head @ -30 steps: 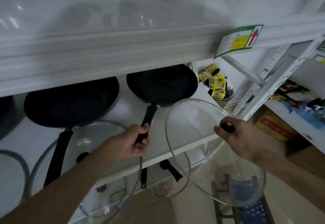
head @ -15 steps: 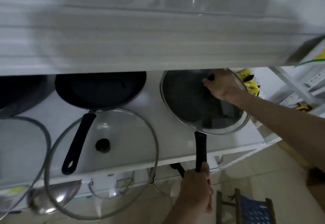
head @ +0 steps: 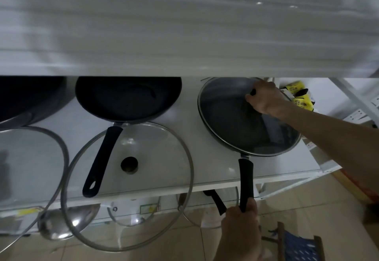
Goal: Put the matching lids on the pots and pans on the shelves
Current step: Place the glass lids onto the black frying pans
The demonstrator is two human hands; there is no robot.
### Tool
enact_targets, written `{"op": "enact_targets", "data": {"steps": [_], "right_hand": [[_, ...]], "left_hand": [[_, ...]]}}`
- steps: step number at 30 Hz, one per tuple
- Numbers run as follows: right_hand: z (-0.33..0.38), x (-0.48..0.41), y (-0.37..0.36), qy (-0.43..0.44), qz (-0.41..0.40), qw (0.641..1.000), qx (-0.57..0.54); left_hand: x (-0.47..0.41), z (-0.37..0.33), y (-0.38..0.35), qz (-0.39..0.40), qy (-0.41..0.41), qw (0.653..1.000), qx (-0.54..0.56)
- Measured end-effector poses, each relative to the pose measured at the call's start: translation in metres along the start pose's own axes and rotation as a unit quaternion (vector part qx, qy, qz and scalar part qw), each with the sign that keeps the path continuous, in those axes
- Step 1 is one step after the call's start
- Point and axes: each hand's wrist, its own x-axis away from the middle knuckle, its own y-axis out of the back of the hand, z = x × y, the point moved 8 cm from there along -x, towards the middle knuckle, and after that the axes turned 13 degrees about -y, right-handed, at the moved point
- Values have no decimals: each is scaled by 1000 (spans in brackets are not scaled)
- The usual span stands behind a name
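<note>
A black pan sits at the right of the white shelf (head: pixel 215 176), covered by a glass lid (head: pixel 235 121). My right hand (head: pixel 264 98) grips the lid's black knob. My left hand (head: pixel 242 223) holds the end of that pan's black handle (head: pixel 246 178), which sticks out past the shelf edge. To the left stands an uncovered black pan (head: pixel 127 98) with its handle (head: pixel 102 158) lying over a loose glass lid (head: pixel 131 185) that overhangs the shelf front. Another glass lid (head: pixel 30 158) and a dark pan (head: pixel 26 98) are at the far left.
A blurred upper shelf (head: pixel 184 35) fills the top half of the view. Yellow packets (head: pixel 299 96) lie behind the covered pan. A steel ladle (head: pixel 65 221) and more lids hang below the shelf. White shelf struts (head: pixel 356 100) stand at right. A blue-seated stool (head: pixel 297 244) is on the tiled floor.
One second ago my right hand held the lid in the air beside the shelf; it has come down onto the right pan. My left hand slid to the handle's end.
</note>
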Motion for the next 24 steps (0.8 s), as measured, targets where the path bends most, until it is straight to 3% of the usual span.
{"op": "enact_targets", "data": {"steps": [4, 9, 12, 15, 18, 20, 21, 24], "right_hand": [[0, 3, 1, 5, -5, 1000, 1], [-4, -2, -7, -6, 6, 1000, -8], [-6, -2, -12, -17, 13, 1000, 17], [1, 7, -12, -43, -19, 992, 117], [39, 40, 0, -11, -107, 983, 151], [78, 72, -5, 94, -93, 988, 81], [99, 92, -14, 141, -49, 988, 25], [145, 144, -58, 192, 121, 973, -43]], "left_hand": [[-2, 9, 1, 2, 19, 1000, 2], [3, -2, 1, 9, -45, 999, 1], [5, 2, 2, 35, -18, 999, -4], [16, -3, 6, 87, 43, 995, 0], [30, -27, 32, 114, 18, 982, -153], [35, -68, 67, 34, -105, 949, -296], [43, -98, 94, -50, -177, 920, -347], [80, -171, 196, -339, -337, 815, -329]]}}
